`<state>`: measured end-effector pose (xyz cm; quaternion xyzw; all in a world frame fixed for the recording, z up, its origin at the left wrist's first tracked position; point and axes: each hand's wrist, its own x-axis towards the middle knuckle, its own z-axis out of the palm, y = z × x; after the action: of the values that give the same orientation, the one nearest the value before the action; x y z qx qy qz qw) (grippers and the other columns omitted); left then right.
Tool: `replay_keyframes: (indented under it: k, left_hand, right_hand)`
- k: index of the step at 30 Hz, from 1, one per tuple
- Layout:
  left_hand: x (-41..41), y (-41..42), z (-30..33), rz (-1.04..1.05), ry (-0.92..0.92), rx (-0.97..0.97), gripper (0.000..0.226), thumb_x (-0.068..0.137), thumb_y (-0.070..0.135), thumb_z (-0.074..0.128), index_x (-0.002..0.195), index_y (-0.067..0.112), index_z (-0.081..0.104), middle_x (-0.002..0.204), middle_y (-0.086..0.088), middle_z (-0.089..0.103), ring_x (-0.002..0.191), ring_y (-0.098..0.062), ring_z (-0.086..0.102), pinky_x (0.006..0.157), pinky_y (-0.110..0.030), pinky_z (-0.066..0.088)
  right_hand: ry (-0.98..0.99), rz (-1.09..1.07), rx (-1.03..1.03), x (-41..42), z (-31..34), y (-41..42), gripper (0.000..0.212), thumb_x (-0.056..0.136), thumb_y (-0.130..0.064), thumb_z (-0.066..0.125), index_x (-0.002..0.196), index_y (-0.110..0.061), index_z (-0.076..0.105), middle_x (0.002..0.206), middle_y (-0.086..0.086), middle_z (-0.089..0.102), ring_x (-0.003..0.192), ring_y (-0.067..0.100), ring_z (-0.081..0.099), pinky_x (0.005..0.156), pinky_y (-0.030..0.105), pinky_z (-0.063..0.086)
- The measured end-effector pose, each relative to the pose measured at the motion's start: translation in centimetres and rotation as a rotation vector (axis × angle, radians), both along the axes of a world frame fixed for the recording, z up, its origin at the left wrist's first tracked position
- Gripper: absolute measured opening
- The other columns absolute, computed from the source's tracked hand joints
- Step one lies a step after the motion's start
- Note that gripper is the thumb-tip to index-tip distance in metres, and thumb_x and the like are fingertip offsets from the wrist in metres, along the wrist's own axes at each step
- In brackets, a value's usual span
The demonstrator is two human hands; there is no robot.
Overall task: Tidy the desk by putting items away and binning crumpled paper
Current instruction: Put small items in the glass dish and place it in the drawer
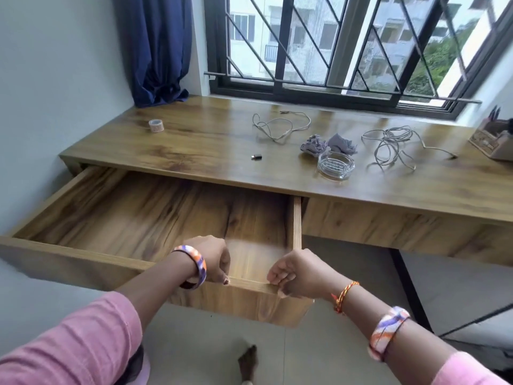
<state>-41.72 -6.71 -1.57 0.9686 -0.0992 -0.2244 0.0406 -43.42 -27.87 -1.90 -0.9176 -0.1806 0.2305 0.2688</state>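
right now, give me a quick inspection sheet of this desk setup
surface: wooden desk, left drawer pulled open, nothing seen inside
job's things: two crumpled papers, tape roll, small adapter
clutter: glass ashtray, pen holder
grippers: left hand and right hand grip the drawer's front edge
cables: near cable, tangled cable
surroundings: barred window, blue curtain

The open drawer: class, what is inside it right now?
The drawer shows only its bare wooden floor. Both hands, left hand and right hand, grip its front edge and cover a small strip there.
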Motion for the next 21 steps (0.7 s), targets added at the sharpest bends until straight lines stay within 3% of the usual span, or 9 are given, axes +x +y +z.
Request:
replay_keyframes:
  k: [3,6,12,17,19,21]
  left_hand:
    - [-1.7,0.5,-0.3,-0.075,0.123,-0.024,0.019,0.07,0.036,0.074,0.08,0.021,0.072,0.074,0.009,0.065,0.069,-0.009,0.058,0.062,-0.023,0.044]
    - [-3.5,0.7,-0.5,-0.115,0.216,-0.063,0.019,0.07,0.033,0.076,0.08,0.017,0.072,0.067,0.009,0.062,0.064,-0.007,0.056,0.06,-0.022,0.042]
    - [-5.8,0.5,-0.5,-0.154,0.406,-0.012,0.022,0.069,0.03,0.077,0.058,0.025,0.06,0.058,0.007,0.056,0.059,-0.012,0.052,0.06,-0.025,0.042]
    - [-7.2,0.4,-0.1,-0.116,0.503,0.013,0.023,0.069,0.027,0.078,0.054,0.021,0.062,0.068,-0.004,0.064,0.062,-0.018,0.056,0.066,-0.033,0.05]
    - [-7.7,0.4,-0.2,-0.116,0.589,0.135,0.032,0.077,0.02,0.071,0.045,0.018,0.065,0.06,-0.003,0.064,0.054,-0.013,0.056,0.059,-0.028,0.049]
    - [-8.3,0.4,-0.3,-0.105,0.637,0.19,0.021,0.079,0.016,0.067,0.058,0.013,0.071,0.062,-0.003,0.064,0.049,-0.01,0.054,0.049,-0.022,0.045]
  right_hand:
    - [0.153,0.065,-0.039,-1.5,0.0,0.3,0.035,0.067,-0.005,0.079,0.1,-0.013,0.072,0.096,0.0,0.073,0.072,0.0,0.063,0.077,0.013,0.052]
    - [0.256,0.105,-0.056,-2.9,0.1,0.5,0.036,0.066,-0.009,0.082,0.1,-0.013,0.072,0.081,-0.009,0.069,0.062,-0.009,0.058,0.064,0.007,0.049]
    - [0.467,0.158,-0.054,-4.7,-0.3,1.4,0.034,0.071,-0.004,0.078,0.104,-0.007,0.07,0.077,-0.005,0.066,0.066,0.005,0.062,0.068,0.016,0.056]
    - [0.579,0.197,-0.077,-5.5,-0.4,2.3,0.035,0.075,0.005,0.071,0.109,0.0,0.066,0.074,-0.001,0.064,0.056,0.002,0.063,0.06,0.014,0.055]
    - [0.613,0.224,-0.1,-5.8,-0.5,2.7,0.034,0.076,0.006,0.07,0.11,0.001,0.066,0.07,-0.004,0.065,0.051,0.0,0.063,0.058,0.012,0.054]
    - [0.662,0.243,-0.106,-6.2,-0.8,2.9,0.034,0.076,0.007,0.069,0.11,0.002,0.065,0.064,-0.008,0.066,0.051,0.0,0.063,0.056,0.012,0.053]
